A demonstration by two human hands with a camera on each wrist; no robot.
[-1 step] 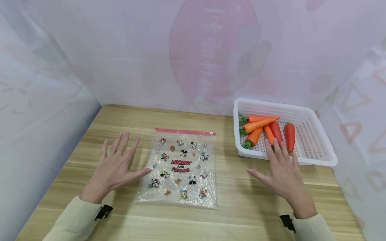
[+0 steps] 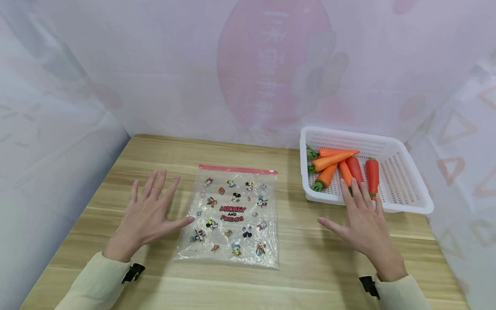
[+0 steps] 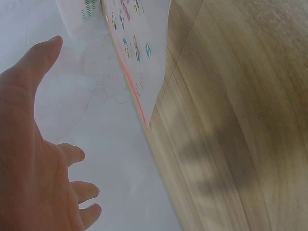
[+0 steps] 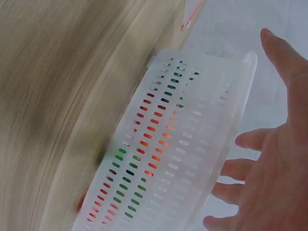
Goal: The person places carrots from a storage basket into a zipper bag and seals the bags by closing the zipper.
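Wood-grain worktop [image 2: 193, 288] carries a white basket [image 2: 399, 178] near its far right corner, probably there so the walls keep its contents together. Mid-worktop, a clear printed bag [image 2: 231, 228] lies flat, zip [image 2: 237, 168] toward the far edge, likely for steady handling. Left hand [image 2: 145, 219] hovers just beside the bag's left edge, right hand [image 2: 366, 228] by the basket's near rim; both hands' fingers [image 2: 159, 184] spread, gripping nothing. Count: one basket, one bag, two hands, six visible carrots [image 2: 335, 160], four orange, two redder
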